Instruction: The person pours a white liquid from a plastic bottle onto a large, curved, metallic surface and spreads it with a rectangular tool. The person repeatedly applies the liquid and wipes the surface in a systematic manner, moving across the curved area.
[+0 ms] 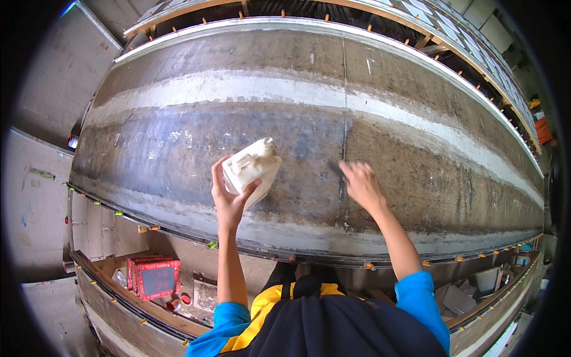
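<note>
A white plastic jug with a boxy body is held tilted above the table by my left hand. Fingers wrap its far left side and the thumb presses on the near face. The jug's narrow top end points up and to the right. My right hand hovers over the table just right of the seam, its fingers curled together. A dark patch lies by its fingertips; whether that is a shadow or a small thing in the fingers is unclear. Below both hands stretches the long stained brown tabletop.
A pale band runs along the tabletop, and a dark seam crosses it. Orange and green pegs line the edges. Beyond stands a wooden-framed rack. Below the near edge sit a red box and grey scrap pieces.
</note>
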A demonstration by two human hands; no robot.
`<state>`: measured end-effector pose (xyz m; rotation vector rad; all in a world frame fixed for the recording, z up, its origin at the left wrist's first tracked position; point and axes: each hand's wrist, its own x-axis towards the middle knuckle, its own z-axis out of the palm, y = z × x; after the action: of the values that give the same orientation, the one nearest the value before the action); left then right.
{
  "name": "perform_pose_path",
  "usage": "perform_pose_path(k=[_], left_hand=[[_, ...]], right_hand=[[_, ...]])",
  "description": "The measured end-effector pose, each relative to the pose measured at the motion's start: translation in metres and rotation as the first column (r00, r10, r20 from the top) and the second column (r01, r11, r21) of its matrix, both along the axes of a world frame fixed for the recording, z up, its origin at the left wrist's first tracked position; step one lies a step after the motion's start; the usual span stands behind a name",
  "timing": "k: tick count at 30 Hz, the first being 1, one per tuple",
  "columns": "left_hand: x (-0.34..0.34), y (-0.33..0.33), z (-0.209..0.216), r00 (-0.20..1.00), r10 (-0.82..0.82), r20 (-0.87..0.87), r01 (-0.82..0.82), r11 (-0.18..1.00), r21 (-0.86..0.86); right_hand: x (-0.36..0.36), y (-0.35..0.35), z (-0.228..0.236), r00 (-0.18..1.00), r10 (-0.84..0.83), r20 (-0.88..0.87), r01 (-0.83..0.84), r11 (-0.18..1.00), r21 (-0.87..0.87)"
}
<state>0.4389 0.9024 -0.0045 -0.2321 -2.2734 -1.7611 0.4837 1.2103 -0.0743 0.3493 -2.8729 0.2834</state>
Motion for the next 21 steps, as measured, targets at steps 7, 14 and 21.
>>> perform_pose_path(k=[7,14,21], left_hand=[[0.008,-0.005,0.002,0.992,-0.096,0.088,0.095,0.995,0.011],[0.009,-0.003,0.001,1.0,-0.025,0.008,0.025,1.0,0.003],[0.007,-0.024,-0.008,0.999,0.034,-0.007,-0.034,0.999,-0.019]], right_hand=[[-0.012,0.023,0.016,0.958,-0.202,0.205,0.211,0.977,-0.02],[-0.112,0.045,0.022,0.94,-0.285,0.188,0.314,0.937,-0.15],[-0.043,-0.059,0.0,0.99,0.143,0.011,-0.139,0.937,0.32]])
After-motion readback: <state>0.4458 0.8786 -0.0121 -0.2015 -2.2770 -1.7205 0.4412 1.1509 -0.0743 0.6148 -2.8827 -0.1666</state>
